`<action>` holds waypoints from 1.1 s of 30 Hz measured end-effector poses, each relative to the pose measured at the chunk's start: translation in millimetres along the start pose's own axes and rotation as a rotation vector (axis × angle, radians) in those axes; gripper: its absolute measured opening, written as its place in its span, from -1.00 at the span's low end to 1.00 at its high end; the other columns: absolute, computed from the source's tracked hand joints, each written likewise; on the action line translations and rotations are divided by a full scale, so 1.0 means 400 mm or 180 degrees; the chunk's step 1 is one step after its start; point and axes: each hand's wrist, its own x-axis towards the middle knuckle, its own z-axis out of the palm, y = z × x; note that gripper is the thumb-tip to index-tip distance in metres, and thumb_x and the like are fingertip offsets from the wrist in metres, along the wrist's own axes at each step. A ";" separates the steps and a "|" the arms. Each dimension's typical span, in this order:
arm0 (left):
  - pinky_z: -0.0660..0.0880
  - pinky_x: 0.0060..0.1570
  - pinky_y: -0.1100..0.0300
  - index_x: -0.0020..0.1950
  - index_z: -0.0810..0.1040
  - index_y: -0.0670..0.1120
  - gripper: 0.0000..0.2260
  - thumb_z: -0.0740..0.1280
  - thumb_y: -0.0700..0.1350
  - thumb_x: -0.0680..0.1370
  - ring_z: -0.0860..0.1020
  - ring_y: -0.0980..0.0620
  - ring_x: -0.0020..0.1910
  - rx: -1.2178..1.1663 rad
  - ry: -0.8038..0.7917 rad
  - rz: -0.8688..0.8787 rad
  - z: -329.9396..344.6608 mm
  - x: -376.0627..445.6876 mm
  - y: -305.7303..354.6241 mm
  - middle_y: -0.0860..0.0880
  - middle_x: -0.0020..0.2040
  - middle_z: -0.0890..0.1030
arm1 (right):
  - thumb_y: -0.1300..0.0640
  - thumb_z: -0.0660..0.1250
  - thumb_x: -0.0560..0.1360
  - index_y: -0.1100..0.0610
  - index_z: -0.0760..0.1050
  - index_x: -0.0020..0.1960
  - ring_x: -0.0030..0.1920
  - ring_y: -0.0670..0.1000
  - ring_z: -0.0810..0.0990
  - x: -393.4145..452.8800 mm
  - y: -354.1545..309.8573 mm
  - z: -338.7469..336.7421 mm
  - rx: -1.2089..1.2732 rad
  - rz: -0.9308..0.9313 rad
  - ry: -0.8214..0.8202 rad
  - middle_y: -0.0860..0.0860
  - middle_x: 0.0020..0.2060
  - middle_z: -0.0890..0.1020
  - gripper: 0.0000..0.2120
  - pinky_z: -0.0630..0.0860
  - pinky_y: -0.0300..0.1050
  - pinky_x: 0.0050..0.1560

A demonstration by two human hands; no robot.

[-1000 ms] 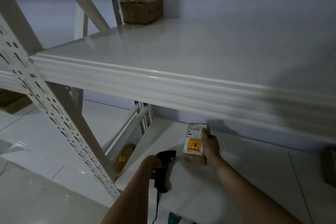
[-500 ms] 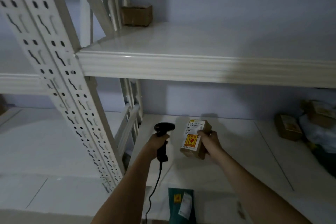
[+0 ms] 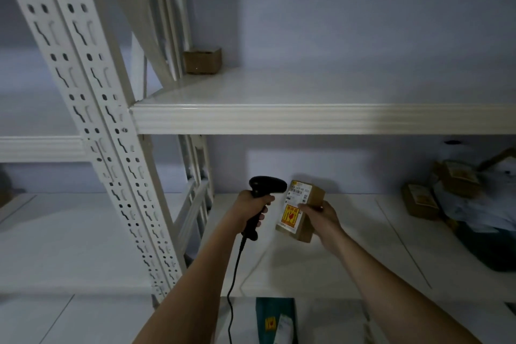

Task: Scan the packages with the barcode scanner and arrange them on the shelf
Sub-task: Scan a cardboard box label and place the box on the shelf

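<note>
Head | left hand (image 3: 252,208) grips scanner (image 3: 262,198), nose toward package (image 3: 300,211) | right hand (image 3: 321,216) holds package, long axis near-upright

Both forearms reach forward and up from the bottom edge, bare, converging toward the cardboard package (image 3: 303,211). Left hand (image 3: 252,208) sits just left of the package, fingers wrapped round the handle of the barcode scanner (image 3: 262,201), whose head points right at the label. Right hand (image 3: 321,216) grips the package's right side, thumb on the labelled face, holding it tilted.
</note>
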 end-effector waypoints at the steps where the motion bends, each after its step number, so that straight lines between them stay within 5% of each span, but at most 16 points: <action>1: 0.35 -0.50 0.24 -0.17 0.55 -0.16 -0.84 0.42 -0.08 0.48 0.39 0.04 -0.54 0.0044 -0.0021 0.0014 0.007 -0.002 0.003 -0.04 -0.43 0.49 | 0.15 0.52 0.46 0.13 0.49 0.27 0.09 0.11 0.68 -0.001 -0.006 -0.005 -0.0016 -0.0051 -0.0008 0.09 0.15 0.66 -0.58 0.59 0.16 0.21; 6: 0.35 -0.50 0.24 -0.19 0.53 -0.15 -0.82 0.42 -0.05 0.48 0.38 0.05 -0.54 0.0107 -0.0085 0.0029 0.030 -0.017 0.019 -0.03 -0.43 0.47 | 0.19 0.52 0.46 0.07 0.51 0.21 0.07 0.04 0.67 -0.013 -0.021 -0.021 0.0020 -0.0255 -0.0089 0.04 0.12 0.67 -0.63 0.61 0.02 0.12; 14: 0.38 -0.49 0.23 -0.19 0.54 -0.15 -0.82 0.42 -0.05 0.48 0.39 0.06 -0.52 0.0185 -0.0122 -0.0003 0.041 -0.024 0.019 -0.02 -0.44 0.48 | 0.20 0.50 0.47 0.11 0.49 0.30 0.14 0.09 0.65 -0.020 -0.014 -0.037 0.0076 -0.0241 -0.0177 0.06 0.16 0.65 -0.57 0.56 0.18 0.26; 26: 0.38 -0.48 0.24 -0.20 0.52 -0.14 -0.83 0.40 -0.07 0.50 0.39 0.08 -0.54 0.0221 -0.0099 0.0021 0.045 -0.035 0.009 0.00 -0.45 0.48 | 0.19 0.52 0.46 0.04 0.48 0.19 0.05 0.03 0.65 -0.026 -0.003 -0.028 0.0080 -0.0201 -0.0170 0.04 0.10 0.65 -0.64 0.59 0.03 0.13; 33: 0.39 -0.47 0.24 -0.18 0.54 -0.15 -0.84 0.39 -0.08 0.51 0.40 0.07 -0.51 0.0235 -0.0130 0.0040 0.051 -0.040 0.004 -0.02 -0.42 0.48 | 0.16 0.52 0.46 0.08 0.47 0.27 0.13 0.10 0.64 -0.029 0.001 -0.033 0.0031 -0.0147 -0.0176 0.06 0.14 0.64 -0.57 0.56 0.17 0.25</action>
